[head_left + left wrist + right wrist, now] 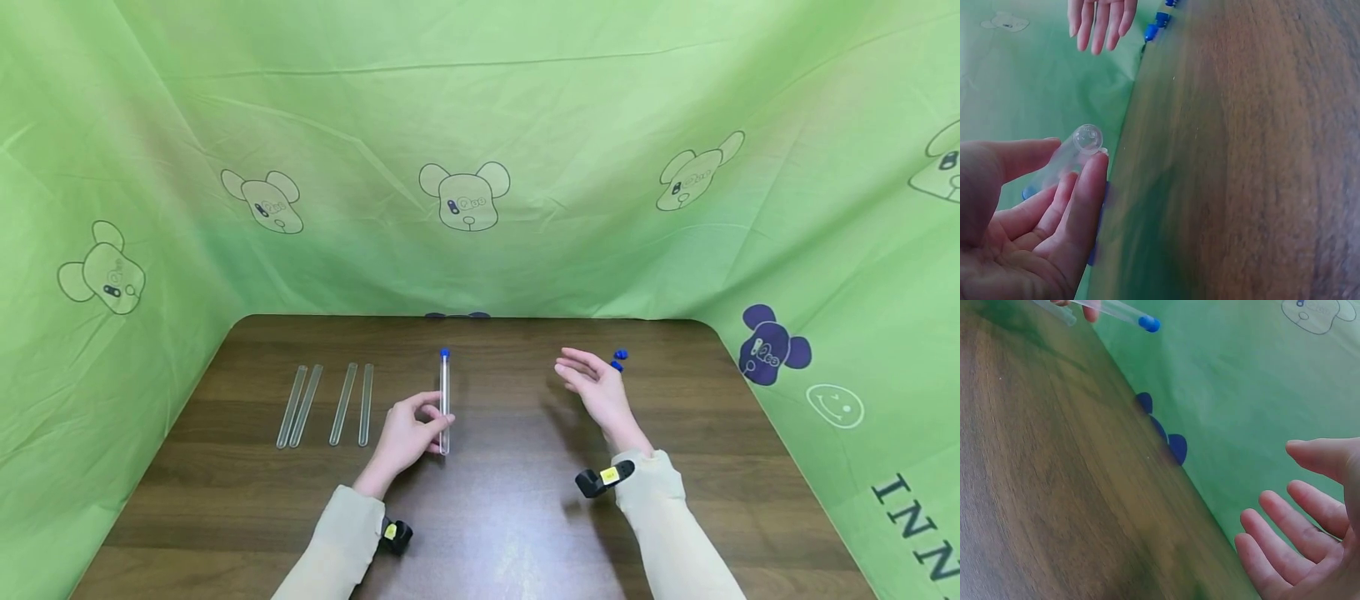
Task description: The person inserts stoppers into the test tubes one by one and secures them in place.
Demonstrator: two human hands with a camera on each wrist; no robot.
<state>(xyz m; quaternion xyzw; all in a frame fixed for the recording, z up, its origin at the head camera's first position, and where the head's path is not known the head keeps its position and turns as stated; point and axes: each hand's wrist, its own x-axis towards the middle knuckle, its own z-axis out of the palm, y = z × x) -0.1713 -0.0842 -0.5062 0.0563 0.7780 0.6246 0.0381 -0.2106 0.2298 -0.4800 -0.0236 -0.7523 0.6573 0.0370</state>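
My left hand (408, 435) pinches a clear test tube (446, 400) between thumb and fingers, its blue cap (445, 352) on the far end. In the left wrist view the rounded bottom of the tube (1089, 139) faces the camera. The right hand (592, 387) hovers at the right side of the table, fingers relaxed and holding nothing. Just beyond it lie loose blue caps (621, 354), partly hidden by that hand. In the right wrist view, the capped tube (1124, 314) shows at the top, apart from the right hand (1300, 531).
Several uncapped clear tubes (342, 404) lie in two pairs on the brown wooden table (495, 517), left of the left hand. A green printed cloth (465, 108) hangs around the back and sides of the table.
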